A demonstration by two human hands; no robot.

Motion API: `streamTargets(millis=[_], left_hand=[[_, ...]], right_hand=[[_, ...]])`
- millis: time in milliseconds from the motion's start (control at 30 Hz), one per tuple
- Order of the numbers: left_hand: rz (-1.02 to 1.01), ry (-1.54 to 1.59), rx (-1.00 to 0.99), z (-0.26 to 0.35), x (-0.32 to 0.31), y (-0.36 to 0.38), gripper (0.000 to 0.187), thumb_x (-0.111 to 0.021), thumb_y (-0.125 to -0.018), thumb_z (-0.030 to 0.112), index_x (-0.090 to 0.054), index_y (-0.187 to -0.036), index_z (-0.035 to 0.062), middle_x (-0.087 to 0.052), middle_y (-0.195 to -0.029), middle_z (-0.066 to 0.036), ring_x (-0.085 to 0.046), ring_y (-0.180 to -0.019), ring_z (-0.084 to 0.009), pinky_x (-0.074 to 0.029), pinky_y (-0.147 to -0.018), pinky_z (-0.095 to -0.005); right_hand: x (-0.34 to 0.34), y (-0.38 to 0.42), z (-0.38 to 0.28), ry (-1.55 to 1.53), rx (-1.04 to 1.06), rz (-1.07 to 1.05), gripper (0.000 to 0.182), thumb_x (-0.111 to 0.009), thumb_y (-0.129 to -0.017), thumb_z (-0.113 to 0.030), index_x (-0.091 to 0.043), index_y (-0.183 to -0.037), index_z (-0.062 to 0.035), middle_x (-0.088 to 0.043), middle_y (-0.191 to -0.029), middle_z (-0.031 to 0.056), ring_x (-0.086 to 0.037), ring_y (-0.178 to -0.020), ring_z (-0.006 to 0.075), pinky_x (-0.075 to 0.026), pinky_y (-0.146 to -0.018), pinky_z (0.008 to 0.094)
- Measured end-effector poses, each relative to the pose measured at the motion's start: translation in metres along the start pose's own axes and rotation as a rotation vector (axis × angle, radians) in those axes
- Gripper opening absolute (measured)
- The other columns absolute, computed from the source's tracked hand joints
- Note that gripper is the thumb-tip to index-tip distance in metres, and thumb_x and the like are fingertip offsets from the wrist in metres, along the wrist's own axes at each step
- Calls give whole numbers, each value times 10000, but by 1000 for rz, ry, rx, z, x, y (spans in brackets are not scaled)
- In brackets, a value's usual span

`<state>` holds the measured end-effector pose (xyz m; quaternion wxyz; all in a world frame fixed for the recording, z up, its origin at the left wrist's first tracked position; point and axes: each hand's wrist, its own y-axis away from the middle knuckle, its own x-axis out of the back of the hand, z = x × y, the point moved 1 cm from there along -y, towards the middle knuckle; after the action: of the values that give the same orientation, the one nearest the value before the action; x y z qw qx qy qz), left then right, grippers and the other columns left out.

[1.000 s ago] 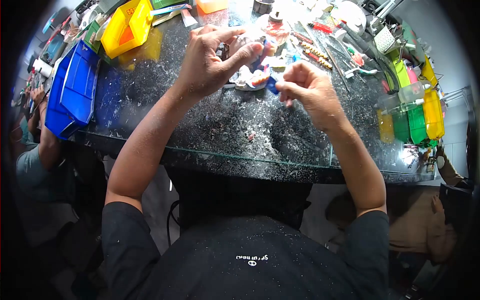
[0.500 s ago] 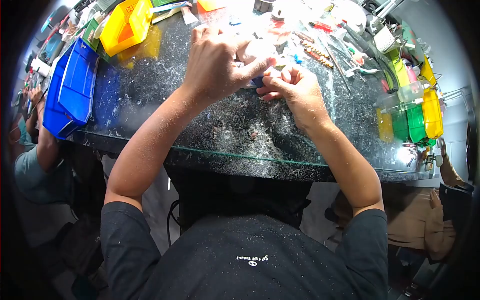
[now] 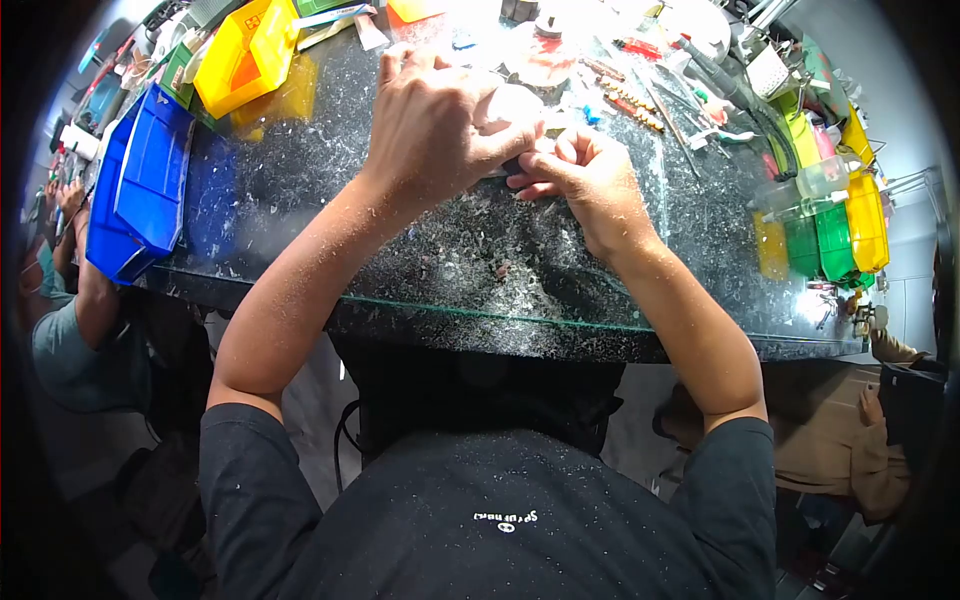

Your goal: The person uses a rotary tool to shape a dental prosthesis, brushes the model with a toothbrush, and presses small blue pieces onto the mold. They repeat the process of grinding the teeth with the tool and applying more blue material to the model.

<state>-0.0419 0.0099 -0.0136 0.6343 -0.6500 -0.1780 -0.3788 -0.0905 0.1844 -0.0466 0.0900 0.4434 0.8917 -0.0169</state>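
Observation:
My left hand [image 3: 428, 125] is closed round a pale, rounded piece [image 3: 513, 104], its thumb lying along the near side. Strong light washes out the piece, so its kind does not show. Just to the right, my right hand [image 3: 597, 185] has thumb and fingers pinched together, almost touching the left thumb. A small dark bit shows between the two hands, but what the right fingertips hold is hidden. White dust clings to both forearms.
Dust covers the dark tabletop [image 3: 480, 270]. A blue bin [image 3: 150, 190] and a yellow bin [image 3: 245, 60] stand at left; green and yellow bins [image 3: 850, 225] at right. Thin tools and a beaded strip [image 3: 632, 105] lie beyond my right hand. Other people sit at both sides.
Both hands stay close together in nearly the same place. The right hand has shifted very slightly left, and less of the dark blue bit shows between them.

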Motion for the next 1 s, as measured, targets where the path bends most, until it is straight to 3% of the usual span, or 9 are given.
streamTargets(millis=[467,1000], left_hand=[[7,-60,-1,3,3,0,529,-645,-775,545,-714,-979,62,-660,-787,-121,-565,-859,-272,-337,-877,-419],[-7,-27,-2,3,0,4,558,-646,-774,537,-701,-1006,32,-678,-859,-135,-575,-878,-259,-346,-882,-412]], right_hand=[[-5,4,-6,-7,-18,11,345,-677,-835,-67,-386,-658,-122,-577,-708,49,-676,-726,226,-556,-656,328],[-1,3,-1,32,-15,-9,294,-681,-831,-84,-427,-684,-105,-619,-763,82,-680,-739,226,-562,-656,331]])
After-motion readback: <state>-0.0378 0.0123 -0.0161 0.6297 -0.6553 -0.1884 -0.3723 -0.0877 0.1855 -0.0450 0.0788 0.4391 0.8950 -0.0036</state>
